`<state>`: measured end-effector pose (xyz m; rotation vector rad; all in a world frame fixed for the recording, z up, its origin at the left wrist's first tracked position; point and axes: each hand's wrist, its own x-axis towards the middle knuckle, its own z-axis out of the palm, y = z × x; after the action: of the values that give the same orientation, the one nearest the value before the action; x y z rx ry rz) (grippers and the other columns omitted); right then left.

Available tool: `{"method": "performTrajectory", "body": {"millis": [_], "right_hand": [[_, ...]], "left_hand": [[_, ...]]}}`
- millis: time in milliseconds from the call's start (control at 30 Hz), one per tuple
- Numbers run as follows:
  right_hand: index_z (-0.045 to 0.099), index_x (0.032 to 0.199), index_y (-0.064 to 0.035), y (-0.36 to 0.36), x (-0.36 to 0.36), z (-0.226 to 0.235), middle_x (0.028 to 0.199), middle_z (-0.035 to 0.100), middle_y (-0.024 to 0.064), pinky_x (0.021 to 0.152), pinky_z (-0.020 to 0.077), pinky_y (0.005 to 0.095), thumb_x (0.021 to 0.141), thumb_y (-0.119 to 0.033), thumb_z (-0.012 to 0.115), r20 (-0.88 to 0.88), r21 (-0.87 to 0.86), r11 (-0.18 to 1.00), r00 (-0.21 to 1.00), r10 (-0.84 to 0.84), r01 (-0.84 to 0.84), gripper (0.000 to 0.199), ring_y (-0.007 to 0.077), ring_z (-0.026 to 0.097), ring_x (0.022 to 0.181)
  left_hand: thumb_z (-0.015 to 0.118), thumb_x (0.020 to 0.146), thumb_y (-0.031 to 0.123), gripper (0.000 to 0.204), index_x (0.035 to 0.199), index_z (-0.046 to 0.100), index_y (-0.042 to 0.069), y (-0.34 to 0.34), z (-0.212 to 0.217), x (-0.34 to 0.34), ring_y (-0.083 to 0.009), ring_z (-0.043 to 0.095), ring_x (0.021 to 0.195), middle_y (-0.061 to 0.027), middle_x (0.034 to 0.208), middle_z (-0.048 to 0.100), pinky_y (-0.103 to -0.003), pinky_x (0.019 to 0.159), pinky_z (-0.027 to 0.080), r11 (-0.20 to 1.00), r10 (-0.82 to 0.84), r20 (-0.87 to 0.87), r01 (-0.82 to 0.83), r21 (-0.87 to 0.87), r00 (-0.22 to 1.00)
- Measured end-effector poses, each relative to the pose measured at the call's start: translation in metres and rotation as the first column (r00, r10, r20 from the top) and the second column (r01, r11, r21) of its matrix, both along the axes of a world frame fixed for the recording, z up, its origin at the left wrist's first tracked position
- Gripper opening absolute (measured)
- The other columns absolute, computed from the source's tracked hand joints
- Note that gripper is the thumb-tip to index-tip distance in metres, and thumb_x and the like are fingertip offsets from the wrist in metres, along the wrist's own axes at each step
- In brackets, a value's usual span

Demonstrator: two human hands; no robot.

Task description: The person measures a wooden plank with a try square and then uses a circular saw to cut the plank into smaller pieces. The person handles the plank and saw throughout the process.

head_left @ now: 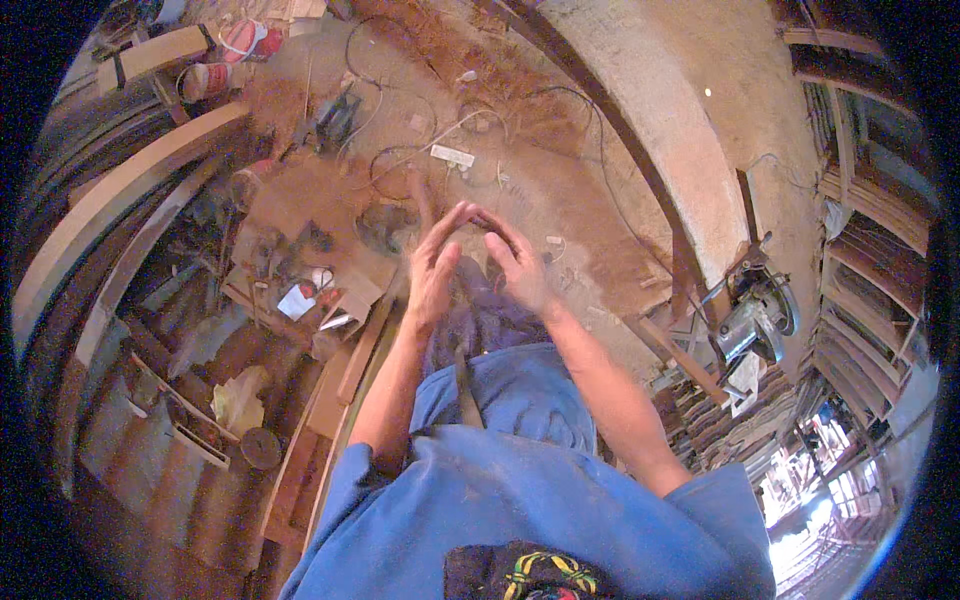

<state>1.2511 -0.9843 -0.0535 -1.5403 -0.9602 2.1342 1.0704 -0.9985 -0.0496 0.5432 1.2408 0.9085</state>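
Both my hands are raised in front of my body, their fingertips meeting in a peak. My left hand [434,268] has its fingers stretched out and its thumb apart, with nothing held. Leaning in from the other side, my right hand [515,258] is likewise stretched out and bare, its thumb standing off the fingers. A gap shows between the two palms. Below them are my dark trousers [495,318] and blue shirt [560,480]. On the floor beyond the fingertips lies a white power strip [453,156] among loose cables.
A power saw or similar machine [755,325] stands at the right beside a long pale beam [690,150]. Left of me, a low bench [365,295] holds papers and small items. Long boards [120,210] curve along the left, near red buckets [250,42]. Sawdust covers the floor.
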Motion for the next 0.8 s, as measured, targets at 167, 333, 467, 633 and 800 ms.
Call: {"method": "performTrajectory", "body": {"millis": [167,333,467,633,800], "right_hand": [[0.060,0.135,-0.0069,-0.145,0.131,-0.052,0.142,0.055,0.0194,0.114,0.0355,0.0456,0.102,-0.042,0.047,0.337,0.049,0.852,0.812,0.477,-0.521,0.050,0.0385,0.047,0.135],[0.058,0.134,-0.0022,-0.211,0.247,-0.044,0.137,0.058,0.0222,0.109,0.0408,0.0410,0.099,-0.045,0.052,0.360,-0.696,0.526,0.397,0.845,-0.489,0.056,0.0350,0.052,0.129],[0.057,0.135,-0.0008,-0.115,0.086,-0.047,0.133,0.061,0.0221,0.106,0.0436,0.0412,0.096,-0.047,0.056,0.313,-0.239,0.828,0.767,0.560,-0.507,0.060,0.0335,0.059,0.122],[0.060,0.129,-0.0046,0.013,-0.114,0.146,0.120,0.066,0.0166,0.096,0.0498,0.0405,0.093,-0.039,0.062,-0.178,0.587,0.745,0.847,0.500,-0.317,0.050,0.0333,0.063,0.109],[0.067,0.102,-0.0103,-0.022,-0.178,0.164,0.101,0.068,0.0103,0.082,0.0505,0.0448,0.088,-0.031,0.065,-0.186,0.908,0.418,0.921,0.342,0.028,0.025,0.0306,0.065,0.091]], "left_hand": [[0.057,0.096,0.051,0.067,0.145,0.050,0.006,-0.175,-0.056,-0.095,-0.0377,0.043,0.139,-0.0185,0.146,0.052,-0.043,0.117,0.031,0.742,-0.641,-0.573,0.603,-0.292,0.511],[0.048,0.096,0.059,0.068,0.128,0.063,0.001,-0.300,-0.077,-0.240,-0.0421,0.063,0.115,-0.0246,0.116,0.069,-0.046,0.097,0.047,0.653,-0.598,-0.633,-0.159,-0.741,0.492],[0.048,0.098,0.053,0.066,0.136,0.056,0.000,-0.188,-0.110,-0.118,-0.0373,0.053,0.129,-0.0262,0.136,0.058,-0.041,0.109,0.041,0.860,-0.476,-0.333,0.353,-0.369,0.814],[0.063,0.086,0.034,0.052,0.132,0.059,0.012,-0.051,-0.086,-0.027,-0.0374,0.064,0.112,-0.0183,0.117,0.067,-0.049,0.099,0.047,0.580,-0.606,-0.792,0.640,-0.504,-0.075],[0.066,0.081,0.027,0.042,0.119,0.064,0.010,0.082,-0.036,-0.012,-0.0378,0.068,0.105,-0.0190,0.115,0.068,-0.049,0.087,0.054,0.312,-0.537,-0.823,0.863,-0.398,-0.185]]}}
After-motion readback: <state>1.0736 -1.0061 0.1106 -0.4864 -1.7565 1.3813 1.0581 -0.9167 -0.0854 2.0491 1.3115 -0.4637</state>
